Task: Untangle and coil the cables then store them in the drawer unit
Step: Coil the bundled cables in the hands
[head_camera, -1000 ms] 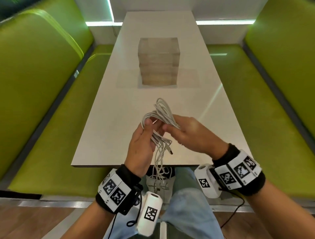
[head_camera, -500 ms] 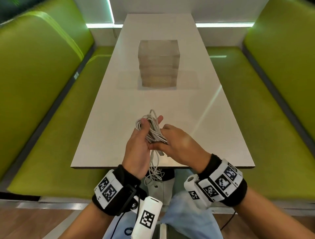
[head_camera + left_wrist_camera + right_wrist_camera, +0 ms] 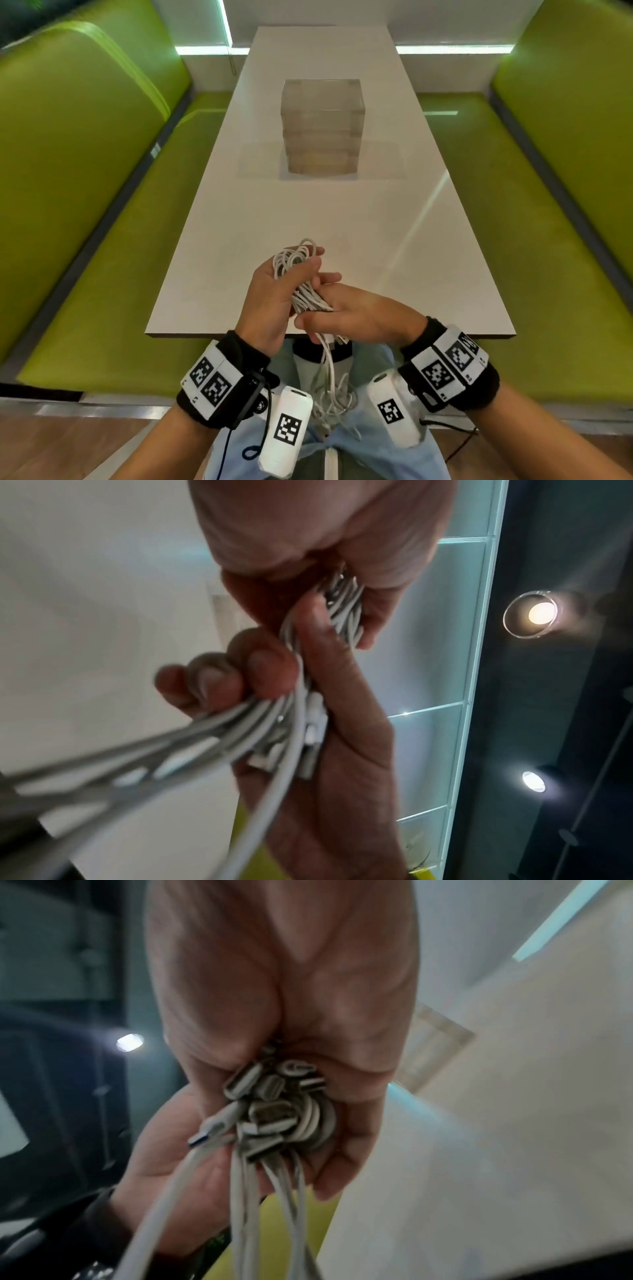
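While both hands (image 3: 274, 301) (image 3: 356, 318) clutch the cables (image 3: 310, 298) (tangled), ends dangle.

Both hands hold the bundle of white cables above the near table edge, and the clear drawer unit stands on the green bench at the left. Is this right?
Not quite. In the head view the drawer unit stands on the white table, farther along its middle, not on the bench. The rest holds: left hand and right hand grip the cables.
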`<control>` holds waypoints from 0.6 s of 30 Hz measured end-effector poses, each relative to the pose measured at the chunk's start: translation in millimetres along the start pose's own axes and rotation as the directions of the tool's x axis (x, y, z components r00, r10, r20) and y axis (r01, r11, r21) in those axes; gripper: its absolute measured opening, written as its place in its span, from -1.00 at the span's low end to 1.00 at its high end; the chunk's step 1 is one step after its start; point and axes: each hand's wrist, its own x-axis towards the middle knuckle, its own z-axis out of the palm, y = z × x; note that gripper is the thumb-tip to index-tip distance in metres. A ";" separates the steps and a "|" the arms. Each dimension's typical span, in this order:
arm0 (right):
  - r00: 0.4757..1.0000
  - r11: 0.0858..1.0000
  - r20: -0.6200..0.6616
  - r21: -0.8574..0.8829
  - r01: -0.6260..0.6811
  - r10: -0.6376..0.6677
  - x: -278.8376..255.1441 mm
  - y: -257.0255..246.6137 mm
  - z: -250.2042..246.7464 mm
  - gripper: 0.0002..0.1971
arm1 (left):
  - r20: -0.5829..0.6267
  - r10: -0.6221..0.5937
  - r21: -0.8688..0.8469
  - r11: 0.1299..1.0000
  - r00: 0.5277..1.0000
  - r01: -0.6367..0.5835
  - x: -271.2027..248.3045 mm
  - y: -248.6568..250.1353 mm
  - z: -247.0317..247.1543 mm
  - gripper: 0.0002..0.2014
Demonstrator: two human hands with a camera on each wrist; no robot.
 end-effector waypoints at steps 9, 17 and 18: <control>0.987 0.891 -0.040 0.427 0.156 -0.153 -9.1 14.7 10.8 -0.81 | 0.249 -0.022 0.132 0.991 0.968 -0.012 -3.9 4.0 1.2 -0.71; 0.992 0.912 -0.092 0.393 0.118 -0.089 -6.3 20.1 15.4 -0.76 | 0.268 0.036 0.120 0.990 0.963 -0.070 -1.2 2.4 -1.4 -0.74; 0.989 0.923 -0.122 0.365 0.124 -0.085 -5.9 19.5 13.7 -0.77 | 0.287 0.049 0.127 0.988 0.957 -0.089 0.9 1.6 -3.7 -0.64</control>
